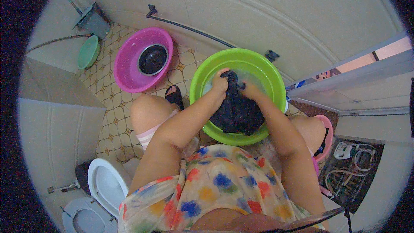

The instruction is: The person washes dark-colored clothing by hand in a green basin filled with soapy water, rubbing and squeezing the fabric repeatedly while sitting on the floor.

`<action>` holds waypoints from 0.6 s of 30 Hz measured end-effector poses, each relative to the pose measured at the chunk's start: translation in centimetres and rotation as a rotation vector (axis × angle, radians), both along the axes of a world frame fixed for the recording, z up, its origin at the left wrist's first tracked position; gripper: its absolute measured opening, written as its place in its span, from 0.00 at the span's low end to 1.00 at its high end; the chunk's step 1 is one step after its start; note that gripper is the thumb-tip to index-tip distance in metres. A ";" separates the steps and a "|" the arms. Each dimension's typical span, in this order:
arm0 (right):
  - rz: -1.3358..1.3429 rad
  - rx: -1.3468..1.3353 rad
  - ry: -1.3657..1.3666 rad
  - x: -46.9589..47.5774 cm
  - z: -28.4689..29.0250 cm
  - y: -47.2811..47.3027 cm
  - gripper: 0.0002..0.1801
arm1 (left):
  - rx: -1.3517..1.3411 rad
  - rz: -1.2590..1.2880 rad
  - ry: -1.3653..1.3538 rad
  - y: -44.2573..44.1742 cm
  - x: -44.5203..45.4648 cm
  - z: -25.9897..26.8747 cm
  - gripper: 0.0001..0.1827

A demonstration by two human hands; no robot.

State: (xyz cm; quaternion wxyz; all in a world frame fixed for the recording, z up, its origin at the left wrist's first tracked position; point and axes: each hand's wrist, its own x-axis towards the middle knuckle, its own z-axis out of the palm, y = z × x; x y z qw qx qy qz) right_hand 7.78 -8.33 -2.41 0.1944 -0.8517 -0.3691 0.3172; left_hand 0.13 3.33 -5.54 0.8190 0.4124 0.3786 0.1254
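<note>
A large lime-green plastic basin (197, 85) stands on the floor between my knees, with cloudy, sudsy water in it. Dark cloth (237, 115), black or navy, is bunched in the basin and spreads towards its near side. My left hand (221, 83) grips a gathered part of the cloth near the basin's middle. On the other side of that same bunch, my right hand (250, 90) is closed on the cloth, its fingers partly hidden by the fabric and water.
Left of the basin, a pink tub (124, 71) holds a round metal bowl (153, 60) with dark contents. Farther off are a small green basin (89, 52) and a grey bin (94, 24). A toilet (108, 184) stands at lower left. A pink basket (329, 136) sits by my right knee.
</note>
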 end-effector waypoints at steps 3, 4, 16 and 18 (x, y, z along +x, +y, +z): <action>-0.289 0.105 -0.277 -1.2 -0.4 1.1 0.24 | 0.069 0.088 -0.017 0.6 0.1 -5.0 0.16; -0.271 0.110 -0.274 -1.8 -0.4 1.8 0.24 | 0.088 0.126 -0.049 1.2 0.0 -7.3 0.14; -0.113 0.656 -0.013 -6.5 3.7 2.4 0.10 | -0.353 -0.152 -0.227 1.0 -0.3 0.8 0.16; -0.056 0.633 -0.131 -6.7 4.7 2.3 0.10 | -0.327 -0.153 -0.218 0.5 -0.7 1.3 0.16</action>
